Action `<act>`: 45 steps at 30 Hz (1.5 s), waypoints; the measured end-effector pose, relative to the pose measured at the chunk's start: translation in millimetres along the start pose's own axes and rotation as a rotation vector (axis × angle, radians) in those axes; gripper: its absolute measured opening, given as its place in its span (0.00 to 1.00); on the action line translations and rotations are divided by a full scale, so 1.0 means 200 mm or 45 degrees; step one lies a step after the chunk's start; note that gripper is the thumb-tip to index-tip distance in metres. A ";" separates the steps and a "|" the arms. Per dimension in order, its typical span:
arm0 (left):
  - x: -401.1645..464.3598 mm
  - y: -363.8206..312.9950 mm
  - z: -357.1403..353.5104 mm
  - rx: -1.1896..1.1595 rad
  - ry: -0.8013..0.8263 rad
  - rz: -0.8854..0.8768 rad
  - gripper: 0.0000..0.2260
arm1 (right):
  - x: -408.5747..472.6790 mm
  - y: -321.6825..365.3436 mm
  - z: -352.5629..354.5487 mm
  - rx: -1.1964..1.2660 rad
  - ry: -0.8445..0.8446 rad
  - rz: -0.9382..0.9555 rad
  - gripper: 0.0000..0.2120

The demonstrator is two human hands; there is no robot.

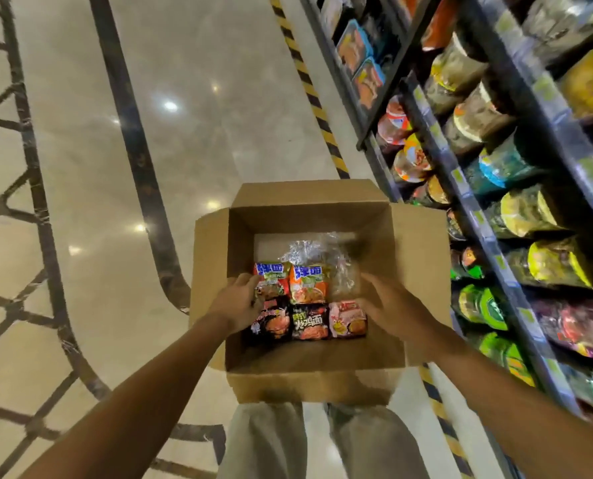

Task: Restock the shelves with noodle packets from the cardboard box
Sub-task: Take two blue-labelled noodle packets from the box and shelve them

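Polished marble floor (198, 63) with dark inlaid lines and a black-and-yellow hazard strip (307, 81) forms the ground of a shop aisle. Shelves (488, 188) rise beyond the right-hand fingers, stocked with cup and bowl noodles (516, 212) in yellow, green, teal and red. Cardboard box (423, 257), flaps folded outward, stands open on the floor just in front of the person's grey trouser legs (264, 444); both forearms reach down into it.

Noodle packets lie in the near half of the box, between and under the two sets of fingers. Two orange packets (307, 283) sit side by side in the farther row; two black packets (309, 324) and one pink packet (347, 321) form the nearer row. Crumpled clear plastic wrap (322, 252) lies just past the fingertips, toward the far wall of the box.

Left hand (234, 302) rests on the leftmost packets, its fingers curled over the edge of the left orange packet; whether they actually pinch it cannot be told. Right hand (392, 305) hangs just beside the pink packet with fingers spread apart and relaxed, blurred, holding nothing visible.
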State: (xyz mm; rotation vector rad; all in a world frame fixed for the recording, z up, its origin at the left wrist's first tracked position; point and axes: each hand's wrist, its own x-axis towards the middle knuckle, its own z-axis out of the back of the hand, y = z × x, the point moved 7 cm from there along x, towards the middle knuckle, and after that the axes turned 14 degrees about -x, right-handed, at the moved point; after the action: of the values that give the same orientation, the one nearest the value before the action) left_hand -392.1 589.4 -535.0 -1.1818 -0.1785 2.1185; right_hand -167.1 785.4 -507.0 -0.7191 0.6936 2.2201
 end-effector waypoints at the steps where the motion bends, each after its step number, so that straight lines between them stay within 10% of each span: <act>1: 0.13 0.07 -0.06 -0.030 0.009 0.024 0.27 | 0.12 -0.03 -0.10 0.057 0.005 -0.016 0.28; 17: 1.61 1.13 -1.21 -0.595 -0.182 0.532 0.32 | 1.50 -0.48 -1.75 0.366 0.089 -0.072 0.30; 26: 1.84 1.39 -1.40 -0.886 -0.396 0.793 0.35 | 1.77 -0.63 -2.02 0.528 0.010 -0.217 0.34; 45: 1.51 1.08 -1.09 -0.951 -0.623 0.484 0.15 | 1.80 -0.53 -2.03 0.868 -0.076 -0.554 0.43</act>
State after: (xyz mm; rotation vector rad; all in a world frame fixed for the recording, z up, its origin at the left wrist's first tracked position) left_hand -432.5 573.5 -964.0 -1.1089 -1.1226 2.7667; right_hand -189.4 747.6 -1058.4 -0.3981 1.0686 1.4667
